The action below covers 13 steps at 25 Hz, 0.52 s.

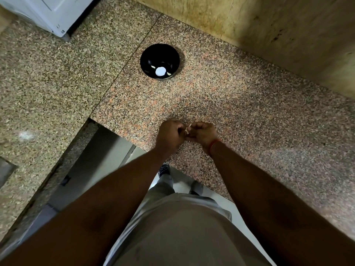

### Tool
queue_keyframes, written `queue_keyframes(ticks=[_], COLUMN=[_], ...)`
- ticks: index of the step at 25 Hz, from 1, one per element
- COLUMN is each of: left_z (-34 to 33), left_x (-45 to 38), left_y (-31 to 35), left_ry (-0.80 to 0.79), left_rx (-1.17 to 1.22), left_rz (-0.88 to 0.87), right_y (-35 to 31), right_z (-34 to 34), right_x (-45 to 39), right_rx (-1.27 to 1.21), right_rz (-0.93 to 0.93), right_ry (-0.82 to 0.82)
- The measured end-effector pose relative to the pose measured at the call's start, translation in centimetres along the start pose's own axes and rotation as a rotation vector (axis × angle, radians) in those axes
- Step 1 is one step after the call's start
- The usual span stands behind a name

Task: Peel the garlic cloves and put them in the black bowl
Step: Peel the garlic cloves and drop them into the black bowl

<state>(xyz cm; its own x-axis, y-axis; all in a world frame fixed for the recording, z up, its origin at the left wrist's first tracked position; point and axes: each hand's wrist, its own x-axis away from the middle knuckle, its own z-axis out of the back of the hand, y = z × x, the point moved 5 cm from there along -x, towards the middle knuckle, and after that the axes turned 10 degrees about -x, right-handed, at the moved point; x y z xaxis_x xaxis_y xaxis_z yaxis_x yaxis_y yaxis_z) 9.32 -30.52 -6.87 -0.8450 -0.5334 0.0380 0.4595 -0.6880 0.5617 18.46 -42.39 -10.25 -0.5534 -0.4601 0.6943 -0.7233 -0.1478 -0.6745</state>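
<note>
From the head camera, both hands met over the speckled stone counter (pixel 240 96), near its front edge. The left hand (pixel 170 134) and the right hand (pixel 203 134) had their fingers curled in, and together they pinched a small pale garlic clove (pixel 188 129) between the fingertips. A thin bit of skin stuck up from it. The black bowl (pixel 148 56) sat farther back, well apart from the hands, with two small pale cloves (pixel 153 66) inside.
</note>
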Motion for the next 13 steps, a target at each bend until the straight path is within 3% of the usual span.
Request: queue_keyframes(ticks=[13], left_z=[-0.34], left_x=[-0.17], left_y=[0.62], left_ry=[-0.115], left_rx=[-0.094], left_rz=[0.067], right_y=[0.44], right_z=[0.27], right_x=[-0.02], right_rx=[0.061], right_rz=[-0.002], right_ry=[0.037])
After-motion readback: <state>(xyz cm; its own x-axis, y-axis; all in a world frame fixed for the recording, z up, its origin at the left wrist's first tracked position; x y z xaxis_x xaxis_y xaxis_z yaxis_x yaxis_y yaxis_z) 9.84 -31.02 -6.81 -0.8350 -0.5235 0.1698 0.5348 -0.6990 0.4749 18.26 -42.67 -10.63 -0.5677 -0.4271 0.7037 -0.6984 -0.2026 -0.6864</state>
